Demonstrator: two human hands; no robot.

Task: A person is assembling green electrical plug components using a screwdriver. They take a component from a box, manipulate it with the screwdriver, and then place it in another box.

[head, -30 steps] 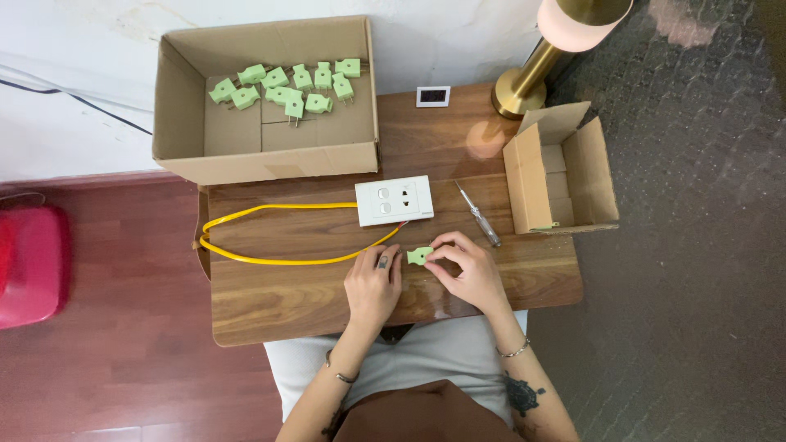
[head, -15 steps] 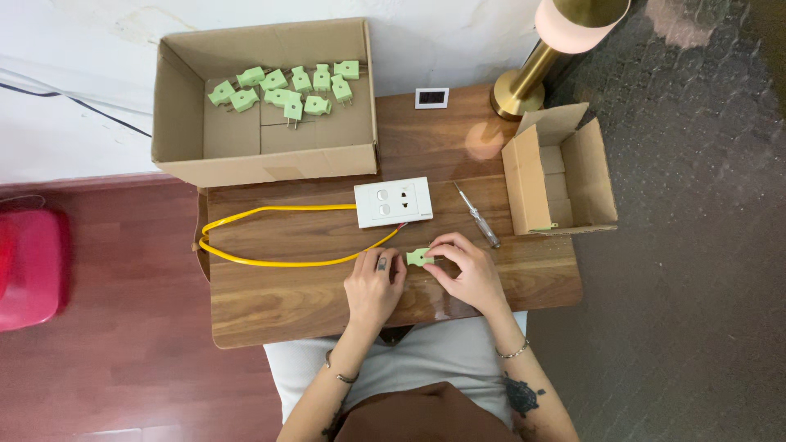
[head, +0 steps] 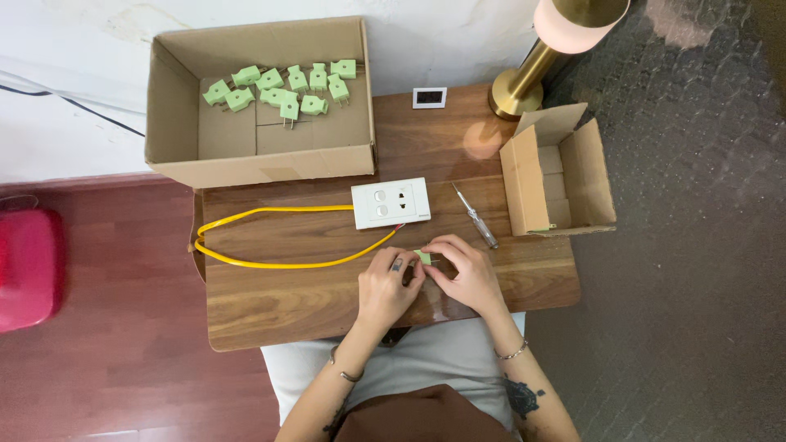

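Observation:
A small green plug [head: 423, 257] is pinched between the fingertips of my left hand [head: 387, 286] and my right hand [head: 466, 273], just above the wooden table [head: 278, 303] near its front edge. A yellow cable [head: 270, 237] loops across the table from the left and ends by my left fingers. Behind my hands lies a white socket plate [head: 391, 203]. A screwdriver [head: 476, 217] rests to the right of the plate.
A large open cardboard box [head: 246, 164] at the back left holds several green plugs [head: 282, 86]. A smaller open box [head: 557, 172] stands at the right edge. A brass lamp [head: 532, 69] and a small white device [head: 429, 97] sit at the back. A red object [head: 29, 266] lies on the floor to the left.
Both hands stay together at the same spot on the table, fingers shifting slightly around the green plug. Nothing else has moved.

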